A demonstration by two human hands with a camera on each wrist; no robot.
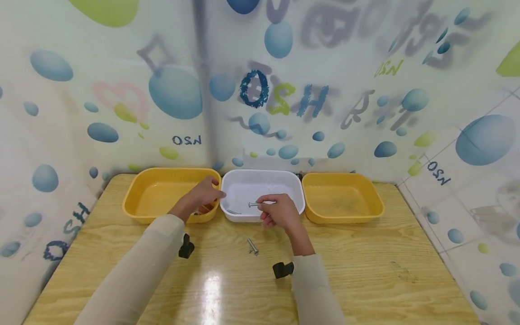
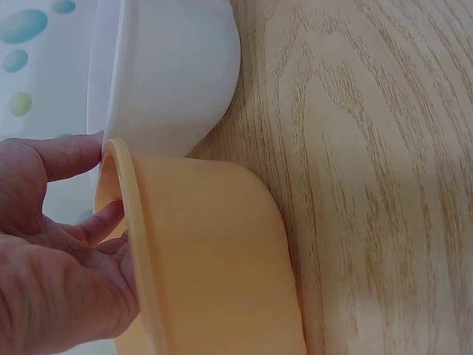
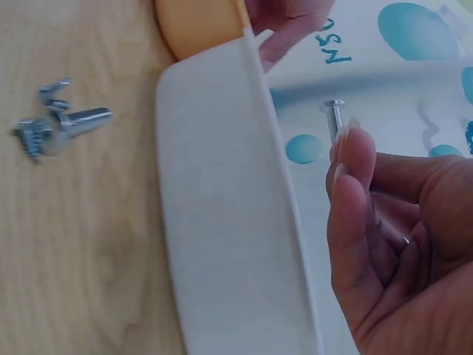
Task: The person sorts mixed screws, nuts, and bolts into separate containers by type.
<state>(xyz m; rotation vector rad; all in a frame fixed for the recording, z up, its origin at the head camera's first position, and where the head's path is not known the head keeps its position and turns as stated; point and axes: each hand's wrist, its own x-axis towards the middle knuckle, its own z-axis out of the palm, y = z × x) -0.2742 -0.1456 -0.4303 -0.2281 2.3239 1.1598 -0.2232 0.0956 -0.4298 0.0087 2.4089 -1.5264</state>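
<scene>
My right hand (image 1: 279, 211) is over the front of the white tray (image 1: 263, 218), pinching a slim silver screw (image 1: 253, 204) between thumb and forefinger. The screw's flat head (image 3: 335, 103) sticks out past the fingertips in the right wrist view. A thin metal piece (image 1: 233, 211) lies inside the white tray at its left. My left hand (image 1: 203, 193) reaches over the right end of the left yellow tray (image 1: 142, 198). In the left wrist view its thumb (image 2: 74, 157) is right at the meeting rims, with the other fingers inside the yellow tray (image 2: 214, 237).
A silver bolt (image 1: 253, 246) with smaller threaded pieces (image 3: 31, 137) lies on the wooden table (image 1: 357, 275) in front of the white tray. Another yellow tray (image 1: 345, 220) stands against the white one's right side. A patterned sheet (image 1: 227, 135) hangs behind the trays.
</scene>
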